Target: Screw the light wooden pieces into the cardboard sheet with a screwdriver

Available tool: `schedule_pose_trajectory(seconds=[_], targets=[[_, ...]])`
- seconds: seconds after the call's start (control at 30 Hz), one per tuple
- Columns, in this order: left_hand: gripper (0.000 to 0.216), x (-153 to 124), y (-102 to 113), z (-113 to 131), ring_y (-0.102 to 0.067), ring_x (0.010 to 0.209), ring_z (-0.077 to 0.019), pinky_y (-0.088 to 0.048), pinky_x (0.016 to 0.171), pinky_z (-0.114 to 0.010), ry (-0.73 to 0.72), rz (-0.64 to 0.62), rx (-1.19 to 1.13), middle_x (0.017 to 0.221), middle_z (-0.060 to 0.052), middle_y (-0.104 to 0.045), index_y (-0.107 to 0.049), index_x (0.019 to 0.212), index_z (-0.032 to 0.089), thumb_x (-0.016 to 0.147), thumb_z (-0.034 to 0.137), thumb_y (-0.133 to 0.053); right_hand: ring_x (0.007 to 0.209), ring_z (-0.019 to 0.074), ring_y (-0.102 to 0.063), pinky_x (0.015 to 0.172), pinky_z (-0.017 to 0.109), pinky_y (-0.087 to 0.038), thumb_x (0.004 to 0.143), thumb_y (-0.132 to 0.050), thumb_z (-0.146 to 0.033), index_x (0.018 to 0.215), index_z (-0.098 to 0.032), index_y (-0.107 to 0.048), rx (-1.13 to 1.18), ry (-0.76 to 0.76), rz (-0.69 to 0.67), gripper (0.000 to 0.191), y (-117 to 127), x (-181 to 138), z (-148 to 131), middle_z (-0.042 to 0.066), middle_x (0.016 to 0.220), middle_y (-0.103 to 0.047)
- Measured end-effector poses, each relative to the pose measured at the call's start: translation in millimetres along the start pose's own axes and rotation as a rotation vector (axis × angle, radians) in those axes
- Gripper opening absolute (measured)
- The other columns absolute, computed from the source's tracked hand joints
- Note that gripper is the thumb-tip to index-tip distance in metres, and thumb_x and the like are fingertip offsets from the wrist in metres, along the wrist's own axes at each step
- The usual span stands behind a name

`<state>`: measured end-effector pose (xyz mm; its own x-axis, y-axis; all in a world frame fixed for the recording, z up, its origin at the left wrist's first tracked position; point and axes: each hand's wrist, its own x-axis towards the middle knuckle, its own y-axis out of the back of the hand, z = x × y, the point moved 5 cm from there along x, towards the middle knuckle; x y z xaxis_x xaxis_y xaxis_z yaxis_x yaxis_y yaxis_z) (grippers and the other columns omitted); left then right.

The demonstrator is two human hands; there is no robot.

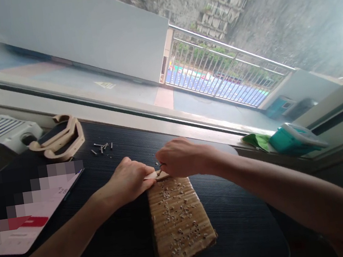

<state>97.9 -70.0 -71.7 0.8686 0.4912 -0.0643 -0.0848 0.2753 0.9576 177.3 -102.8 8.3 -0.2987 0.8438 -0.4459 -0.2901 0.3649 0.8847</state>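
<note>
My left hand [130,177] pinches a small light wooden piece [151,176] at the far edge of a corrugated cardboard block [181,233]. The closed fingers of my right hand [180,158] hold a thin metal tool [162,169] against the wood; its exact kind is partly hidden by the fingers. Pale crumbs and small holes cover the top of the cardboard. Several loose screws [102,147] lie on the dark table [235,221], beyond my left hand. Curved wooden hooks [64,139] rest farther left.
A paper sheet [36,234] with a dark pen-like edge lies at the left, partly pixelated. Behind it stands a white slatted appliance [2,129]. On the window sill at the right sit a green cloth [258,141] and a teal plastic box [296,138]. A window borders the table's far side.
</note>
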Motion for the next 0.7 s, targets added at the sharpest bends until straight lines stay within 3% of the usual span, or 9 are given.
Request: schedule_pose_trajectory(seconds=[0.17,0.3,0.4,0.5,0.7], targets=[[0.027,-2,5,5,-0.061,0.064,-0.0165,-0.03,0.07,-0.03,0.008,-0.027,-0.011,0.063,0.001,-0.068,-0.058,0.062,0.02,0.085,0.031,-0.047,0.08,0.0197,-0.063,0.06,0.027,-0.039,0.088,-0.045,-0.034,0.089,-0.014,-0.071,0.1,-0.136,-0.027,0.032,-3,0,14,0.01,0.085,-0.072],[0.027,-2,6,7,-0.063,0.069,-0.017,-0.03,0.071,-0.03,0.012,-0.034,-0.004,0.066,0.001,-0.07,-0.06,0.065,0.021,0.085,0.032,-0.047,0.083,0.0223,-0.064,0.061,0.029,-0.04,0.085,-0.05,-0.042,0.095,-0.015,-0.07,0.019,-0.128,-0.019,0.034,3,-8,11,0.01,0.089,-0.072],[0.027,-3,4,6,-0.064,0.071,-0.0179,-0.03,0.069,-0.03,0.008,-0.021,0.006,0.069,0.0,-0.071,-0.062,0.066,0.021,0.085,0.033,-0.047,0.084,0.0207,-0.065,0.059,0.027,-0.039,0.082,-0.058,-0.025,0.102,-0.017,-0.066,-0.053,-0.043,-0.012,0.023,8,-15,0,0.007,0.094,-0.071],[0.025,-1,0,3,-0.066,0.076,-0.0209,-0.03,0.068,-0.031,0.003,-0.004,0.035,0.076,-0.002,-0.073,-0.065,0.07,0.022,0.085,0.033,-0.048,0.082,0.0177,-0.065,0.057,0.025,-0.037,0.082,-0.051,-0.006,0.092,-0.015,-0.066,-0.102,0.068,0.019,0.021,7,-20,-11,0.006,0.092,-0.071],[0.029,2,-5,-4,-0.066,0.076,-0.0228,-0.03,0.07,-0.033,0.004,-0.011,0.019,0.073,-0.002,-0.072,-0.063,0.066,0.021,0.086,0.035,-0.047,0.073,0.0175,-0.064,0.053,0.025,-0.034,0.081,-0.051,-0.005,0.079,-0.013,-0.068,-0.12,0.134,0.047,0.019,-6,-5,-12,0.007,0.076,-0.07]])
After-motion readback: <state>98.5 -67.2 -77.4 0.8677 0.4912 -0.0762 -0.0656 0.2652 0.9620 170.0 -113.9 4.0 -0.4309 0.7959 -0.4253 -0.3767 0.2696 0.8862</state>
